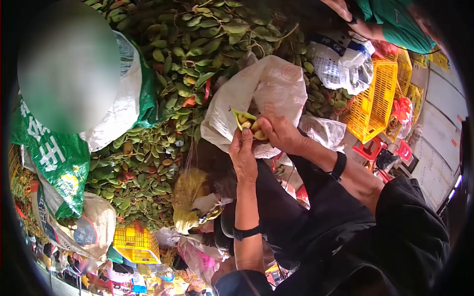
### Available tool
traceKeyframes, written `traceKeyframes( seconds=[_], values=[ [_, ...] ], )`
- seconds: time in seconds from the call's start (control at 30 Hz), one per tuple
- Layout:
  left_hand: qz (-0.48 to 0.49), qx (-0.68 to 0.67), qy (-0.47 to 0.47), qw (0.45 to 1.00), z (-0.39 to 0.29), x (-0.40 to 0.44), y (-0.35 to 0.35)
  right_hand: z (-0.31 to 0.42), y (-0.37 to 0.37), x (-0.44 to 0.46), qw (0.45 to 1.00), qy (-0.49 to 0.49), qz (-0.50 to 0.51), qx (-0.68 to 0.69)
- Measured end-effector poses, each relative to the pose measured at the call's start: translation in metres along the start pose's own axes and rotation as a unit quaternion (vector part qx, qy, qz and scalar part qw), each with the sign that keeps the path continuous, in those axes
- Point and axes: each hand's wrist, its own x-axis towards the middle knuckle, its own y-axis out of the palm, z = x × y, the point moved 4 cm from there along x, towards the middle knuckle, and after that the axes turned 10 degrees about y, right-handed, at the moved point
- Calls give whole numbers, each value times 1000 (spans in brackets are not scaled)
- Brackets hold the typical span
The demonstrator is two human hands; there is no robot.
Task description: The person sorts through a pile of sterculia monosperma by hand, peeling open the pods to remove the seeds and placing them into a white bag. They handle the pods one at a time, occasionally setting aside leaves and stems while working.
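A split green bean pod (251, 116) with pale, plump beans showing inside is held between my two hands. My left hand (242, 150) pinches it from below, thumb pressed at its open edge. My right hand (282, 134) closes on the pod's right end, its fingers curled and partly hidden. Right behind the pod, a white woven sack (227, 101) gapes open by my lap. What lies deep inside the sack is in shadow.
A large heap of green pods (170, 54) fills the far side. Yellow crates (376, 98) and a red stool (370, 149) stand at right. Green and white sacks (59, 163) lie at left, another yellow crate (136, 244) below. A co-worker's arm (368, 29) shows at top right.
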Motion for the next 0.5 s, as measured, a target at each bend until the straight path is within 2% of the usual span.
traceKeyframes(
  seconds=[0.03, 0.07, 0.1, 0.17, 0.3, 0.33, 0.37, 0.4, 0.43, 0.5],
  values=[
    [1, 0, -6, 1000, 2, -4, 4, -7, -7, -3, 1000, 6, -1, 0],
    [9, -32, -17, 999, 3, -9, 9, -24, -8, -5, 979, 142, 58, 137],
    [16, -63, -28, 998, 5, -12, 12, -36, -5, -11, 917, 271, 115, 270],
    [13, -48, -33, 998, 19, -19, 10, -40, -5, -15, 909, 246, 104, 320],
    [10, 17, -47, 999, 32, -29, 7, -58, 3, -20, 922, 256, 163, 242],
    [9, 47, -20, 999, 36, -32, 11, -55, 1, -17, 981, 131, 86, 117],
    [8, 75, 7, 997, 39, -34, 14, -50, -2, -17, 1000, 1, 4, -13],
    [5, 65, 9, 998, 40, -34, 19, -38, -6, -21, 996, -60, 20, -70],
    [5, 68, 7, 998, 44, -34, 20, -32, -8, -24, 996, -58, 20, -68],
    [15, 99, 16, 995, 52, -31, 23, -36, -7, -25, 982, 103, 75, -136]
  ],
)
